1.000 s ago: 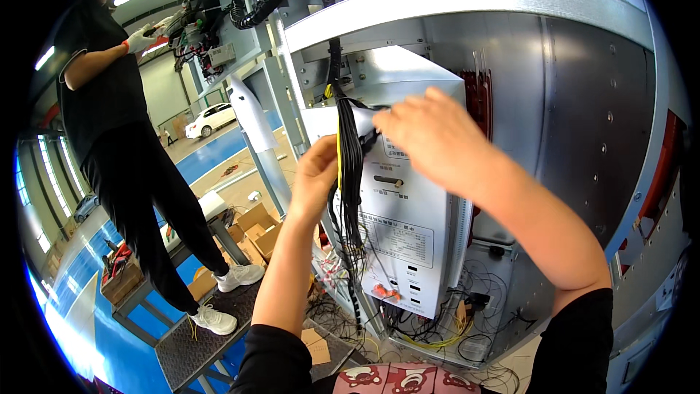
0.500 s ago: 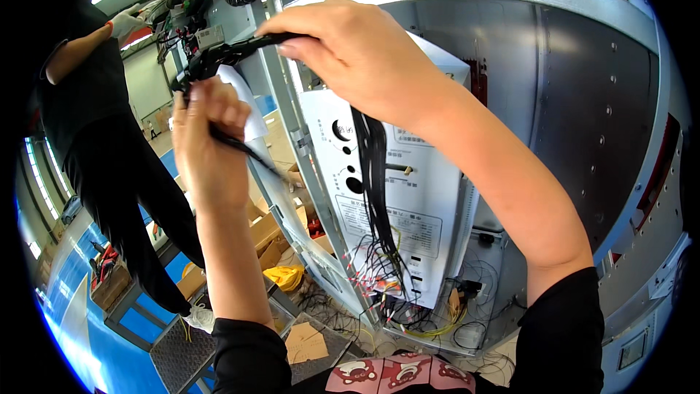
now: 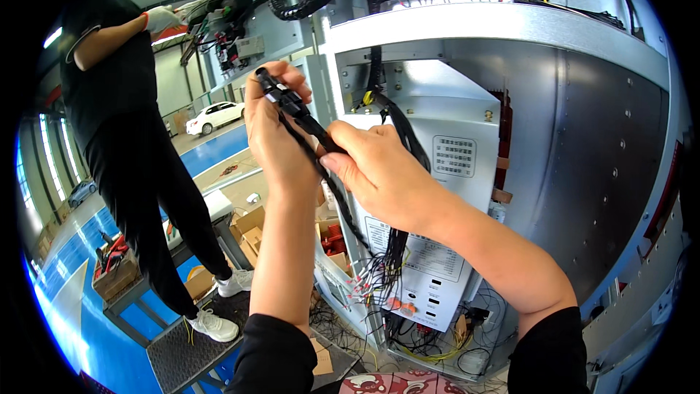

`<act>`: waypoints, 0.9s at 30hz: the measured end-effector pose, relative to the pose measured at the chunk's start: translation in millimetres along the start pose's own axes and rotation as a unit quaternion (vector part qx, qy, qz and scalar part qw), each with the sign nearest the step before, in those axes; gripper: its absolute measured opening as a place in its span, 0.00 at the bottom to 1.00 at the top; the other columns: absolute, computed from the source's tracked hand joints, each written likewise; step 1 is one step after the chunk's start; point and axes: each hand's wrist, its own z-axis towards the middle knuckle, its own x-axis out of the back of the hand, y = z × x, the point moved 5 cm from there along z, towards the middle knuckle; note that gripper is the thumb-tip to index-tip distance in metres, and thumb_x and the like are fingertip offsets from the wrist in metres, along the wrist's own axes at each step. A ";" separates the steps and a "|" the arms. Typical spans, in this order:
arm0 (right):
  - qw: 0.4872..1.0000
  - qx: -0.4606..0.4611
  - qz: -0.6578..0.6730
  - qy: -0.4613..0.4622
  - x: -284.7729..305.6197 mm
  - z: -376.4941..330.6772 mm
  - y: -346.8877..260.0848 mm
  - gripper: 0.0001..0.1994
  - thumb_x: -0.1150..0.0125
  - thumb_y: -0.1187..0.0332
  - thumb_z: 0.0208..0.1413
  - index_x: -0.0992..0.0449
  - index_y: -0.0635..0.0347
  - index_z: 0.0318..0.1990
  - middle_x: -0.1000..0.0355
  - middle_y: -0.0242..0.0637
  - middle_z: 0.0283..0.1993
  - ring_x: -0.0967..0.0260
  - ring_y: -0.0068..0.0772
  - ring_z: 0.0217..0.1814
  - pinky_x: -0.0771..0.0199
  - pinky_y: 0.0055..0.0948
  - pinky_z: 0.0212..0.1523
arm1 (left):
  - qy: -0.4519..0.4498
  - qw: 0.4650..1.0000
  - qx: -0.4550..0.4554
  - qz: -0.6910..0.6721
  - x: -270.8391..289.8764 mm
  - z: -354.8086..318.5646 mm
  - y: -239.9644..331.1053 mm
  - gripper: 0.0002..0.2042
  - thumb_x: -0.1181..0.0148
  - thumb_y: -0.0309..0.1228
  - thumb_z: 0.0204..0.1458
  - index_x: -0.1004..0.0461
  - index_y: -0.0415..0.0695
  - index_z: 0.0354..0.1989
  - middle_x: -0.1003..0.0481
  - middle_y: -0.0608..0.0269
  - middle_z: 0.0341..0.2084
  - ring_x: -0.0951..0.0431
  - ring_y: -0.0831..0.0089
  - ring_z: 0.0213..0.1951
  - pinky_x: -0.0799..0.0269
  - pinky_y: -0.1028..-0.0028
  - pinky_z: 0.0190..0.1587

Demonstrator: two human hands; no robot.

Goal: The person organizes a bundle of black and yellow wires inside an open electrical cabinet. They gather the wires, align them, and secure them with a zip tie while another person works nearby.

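Left hand (image 3: 273, 128) and right hand (image 3: 375, 175) both grip a black cable bundle (image 3: 306, 120), fingers closed round it, centre-left of frame, in front of the grey cabinet (image 3: 583, 146). Loose wires (image 3: 383, 277) hang lower centre. Co-worker (image 3: 124, 102) stands far left w/ a gloved hand raised.

Two hands hold a black cable (image 3: 306, 120). The left hand (image 3: 273, 128) grips its top, the right hand (image 3: 375, 171) pinches lower down, before a grey metal cabinet (image 3: 583, 175).
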 end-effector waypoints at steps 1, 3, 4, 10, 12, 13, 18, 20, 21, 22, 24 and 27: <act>0.998 -0.041 0.036 -0.019 8.1 2.6 2.9 0.09 0.46 0.70 0.62 0.33 0.66 0.33 0.36 0.48 0.18 0.38 0.49 0.20 0.39 0.38 0.25 | 0.036 0.998 0.022 0.054 0.5 -8.4 -2.1 0.20 0.63 0.22 0.51 0.35 0.37 0.52 0.30 0.57 0.44 0.31 0.71 0.44 0.37 0.72 0.52; 0.997 -0.071 0.021 -0.020 17.8 3.7 10.5 0.09 0.48 0.70 0.63 0.33 0.68 0.33 0.34 0.47 0.19 0.36 0.45 0.19 0.38 0.34 0.24 | 0.047 0.969 -0.087 0.227 -8.3 -24.9 21.0 0.24 0.59 0.23 0.47 0.37 0.35 0.57 0.32 0.52 0.50 0.33 0.70 0.52 0.40 0.69 0.58; 0.994 -0.097 0.017 -0.041 19.3 3.0 14.9 0.09 0.49 0.70 0.63 0.32 0.68 0.35 0.32 0.48 0.21 0.35 0.44 0.21 0.36 0.35 0.26 | 0.064 0.950 -0.150 0.266 -16.3 -33.1 33.0 0.26 0.60 0.23 0.45 0.38 0.34 0.57 0.31 0.50 0.50 0.34 0.69 0.54 0.41 0.68 0.59; 0.963 -0.186 0.156 -0.114 -11.3 -7.8 17.0 0.10 0.53 0.64 0.65 0.34 0.63 0.41 0.30 0.53 0.24 0.28 0.56 0.31 0.29 0.41 0.32 | 0.027 0.926 -0.301 0.227 -27.5 -20.0 40.5 0.17 0.65 0.17 0.48 0.35 0.34 0.45 0.30 0.55 0.35 0.30 0.73 0.36 0.32 0.73 0.44; 0.943 -0.181 0.252 -0.124 -14.8 -13.3 17.7 0.11 0.54 0.65 0.66 0.35 0.67 0.44 0.29 0.53 0.29 0.30 0.47 0.31 0.31 0.38 0.35 | 0.049 0.915 -0.324 0.237 -19.7 -9.5 43.3 0.15 0.67 0.16 0.50 0.35 0.36 0.43 0.32 0.58 0.34 0.32 0.76 0.34 0.34 0.77 0.41; 0.929 -0.178 0.298 -0.129 -16.6 -14.0 16.5 0.12 0.54 0.66 0.66 0.35 0.69 0.45 0.29 0.53 0.31 0.30 0.42 0.32 0.32 0.37 0.36 | 0.037 0.911 -0.326 0.248 -18.5 -8.4 43.4 0.15 0.66 0.16 0.50 0.34 0.36 0.43 0.32 0.58 0.36 0.33 0.76 0.35 0.35 0.76 0.42; 0.974 -0.137 0.032 -0.177 -8.2 -10.5 4.3 0.10 0.51 0.66 0.64 0.34 0.66 0.39 0.29 0.47 0.28 0.32 0.47 0.33 0.37 0.38 0.44 | 0.059 0.817 -0.366 0.443 -21.2 -20.7 54.1 0.18 0.58 0.17 0.49 0.33 0.37 0.50 0.30 0.59 0.41 0.32 0.69 0.47 0.38 0.67 0.55; 0.986 -0.099 -0.023 -0.134 0.9 -15.8 13.4 0.09 0.50 0.66 0.63 0.34 0.64 0.38 0.29 0.46 0.25 0.31 0.53 0.33 0.45 0.44 0.54 | -0.022 0.712 -0.441 0.546 -30.9 -36.7 77.7 0.24 0.50 0.17 0.47 0.32 0.42 0.57 0.30 0.55 0.50 0.35 0.64 0.58 0.49 0.61 0.64; 0.983 -0.113 -0.029 -0.141 8.2 -17.8 16.5 0.08 0.52 0.67 0.63 0.33 0.64 0.38 0.28 0.47 0.26 0.30 0.54 0.36 0.42 0.46 0.52 | -0.132 0.663 -0.422 0.604 -40.8 -49.2 74.6 0.25 0.48 0.19 0.46 0.32 0.43 0.57 0.30 0.55 0.51 0.36 0.62 0.59 0.53 0.58 0.66; 0.986 -0.094 -0.011 -0.136 10.3 -17.8 19.2 0.08 0.52 0.68 0.63 0.33 0.64 0.37 0.28 0.47 0.27 0.29 0.53 0.36 0.41 0.47 0.51 | -0.240 0.595 -0.397 0.656 -48.2 -59.8 70.4 0.26 0.46 0.20 0.45 0.32 0.43 0.58 0.29 0.55 0.52 0.36 0.60 0.60 0.57 0.56 0.68; 0.988 -0.060 0.030 -0.142 3.5 -15.0 20.3 0.08 0.53 0.69 0.62 0.32 0.65 0.37 0.27 0.48 0.28 0.28 0.53 0.38 0.39 0.49 0.50 | -0.336 0.604 -0.234 0.683 -42.6 -67.3 45.4 0.27 0.40 0.26 0.47 0.32 0.45 0.60 0.26 0.57 0.47 0.31 0.60 0.54 0.56 0.54 0.67; 0.985 -0.110 0.004 -0.131 12.6 -14.3 25.1 0.08 0.50 0.69 0.61 0.30 0.63 0.42 0.27 0.45 0.30 0.30 0.51 0.39 0.38 0.46 0.50 | -0.357 0.636 -0.080 0.679 -9.9 -66.7 24.5 0.22 0.41 0.33 0.54 0.33 0.48 0.58 0.24 0.60 0.40 0.25 0.60 0.44 0.40 0.59 0.57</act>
